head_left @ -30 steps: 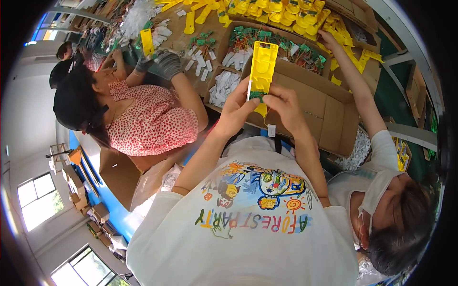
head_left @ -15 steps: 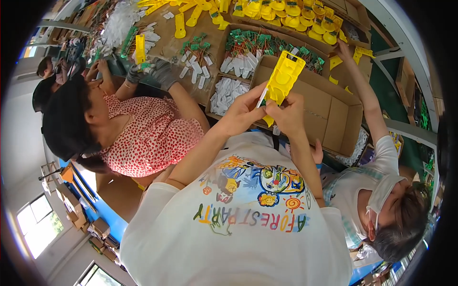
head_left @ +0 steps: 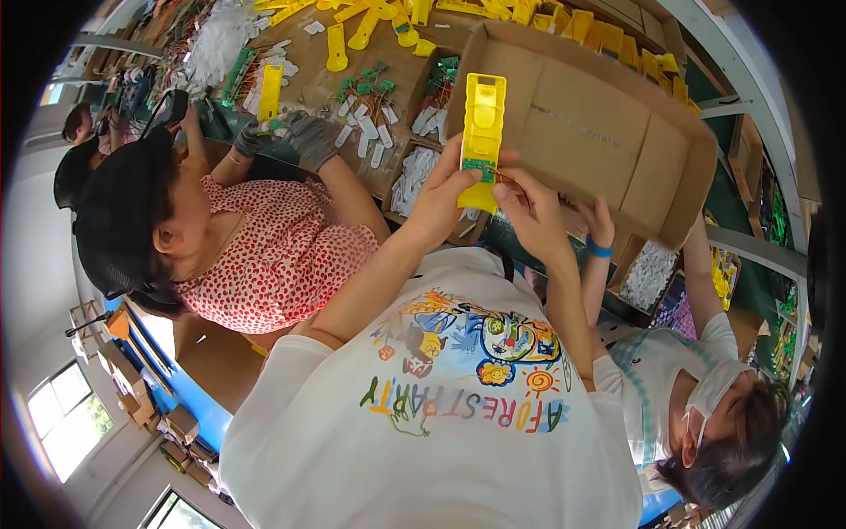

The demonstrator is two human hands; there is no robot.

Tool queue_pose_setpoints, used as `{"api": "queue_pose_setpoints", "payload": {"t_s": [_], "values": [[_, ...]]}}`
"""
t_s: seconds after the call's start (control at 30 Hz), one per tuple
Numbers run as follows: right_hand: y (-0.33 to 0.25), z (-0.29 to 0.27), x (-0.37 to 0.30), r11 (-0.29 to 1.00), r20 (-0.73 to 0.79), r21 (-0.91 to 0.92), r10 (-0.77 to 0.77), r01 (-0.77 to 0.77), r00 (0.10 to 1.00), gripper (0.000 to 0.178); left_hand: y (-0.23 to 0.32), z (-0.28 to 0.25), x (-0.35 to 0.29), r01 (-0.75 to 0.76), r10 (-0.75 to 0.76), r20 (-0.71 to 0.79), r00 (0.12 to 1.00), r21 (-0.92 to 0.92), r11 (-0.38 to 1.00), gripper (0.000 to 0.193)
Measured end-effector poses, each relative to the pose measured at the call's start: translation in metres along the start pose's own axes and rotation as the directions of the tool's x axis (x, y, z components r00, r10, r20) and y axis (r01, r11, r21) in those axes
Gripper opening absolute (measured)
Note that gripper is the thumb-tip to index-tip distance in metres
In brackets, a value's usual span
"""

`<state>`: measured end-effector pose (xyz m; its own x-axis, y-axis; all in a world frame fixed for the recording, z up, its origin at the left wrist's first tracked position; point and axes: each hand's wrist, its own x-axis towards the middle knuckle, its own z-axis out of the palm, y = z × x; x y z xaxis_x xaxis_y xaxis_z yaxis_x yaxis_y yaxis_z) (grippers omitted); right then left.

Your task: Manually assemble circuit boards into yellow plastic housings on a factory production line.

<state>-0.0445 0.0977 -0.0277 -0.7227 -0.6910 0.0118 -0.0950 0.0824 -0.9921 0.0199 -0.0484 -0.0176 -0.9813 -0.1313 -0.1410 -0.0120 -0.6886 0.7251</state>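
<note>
I hold a long yellow plastic housing (head_left: 483, 115) upright in front of me, over the near wall of a big cardboard box (head_left: 608, 132). My left hand (head_left: 441, 201) grips its lower end from the left. My right hand (head_left: 529, 212) pinches the same end from the right. A small green circuit board (head_left: 478, 166) sits on the housing just above my fingers.
On the brown table lie white plastic pieces (head_left: 412, 181), green boards (head_left: 366, 93) and more yellow housings (head_left: 370, 22). On my left a person in a red dotted top works with grey gloves (head_left: 308, 137). A masked person at right reaches up, blue wristband (head_left: 599, 249).
The housing was tilted to the right half a second ago and now stands straight. Both hands stay on its lower end. The view has drawn closer to the box.
</note>
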Motion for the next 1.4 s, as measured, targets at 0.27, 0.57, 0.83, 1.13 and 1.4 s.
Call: {"api": "queue_pose_setpoints", "payload": {"t_s": [0.27,0.57,0.83,1.13,1.4], "values": [[-0.011,-0.005,-0.005,0.974,0.012,0.183,0.134,-0.134,0.991,0.031,0.000,0.008,-0.007,0.164,-0.122,0.129,0.984,-0.391,0.906,0.044],[-0.042,-0.052,-0.020,0.733,0.271,0.639,0.071,-0.234,0.960,0.052,-0.001,-0.011,-0.009,-0.141,0.146,-0.165,0.975,0.041,0.989,0.041],[-0.050,-0.057,0.002,0.934,-0.085,0.245,0.287,-0.259,0.954,0.033,-0.002,-0.007,-0.015,0.013,0.035,-0.194,0.980,0.237,0.971,0.034],[-0.058,0.008,0.059,0.817,-0.312,-0.451,-0.521,0.359,0.794,0.028,0.013,-0.007,-0.030,0.060,0.001,-0.155,0.988,0.386,0.921,0.025],[-0.066,0.051,0.069,0.759,-0.232,-0.565,-0.522,0.324,0.821,0.030,0.037,-0.016,-0.049,0.083,0.165,-0.168,0.972,0.900,0.427,0.043]]}}
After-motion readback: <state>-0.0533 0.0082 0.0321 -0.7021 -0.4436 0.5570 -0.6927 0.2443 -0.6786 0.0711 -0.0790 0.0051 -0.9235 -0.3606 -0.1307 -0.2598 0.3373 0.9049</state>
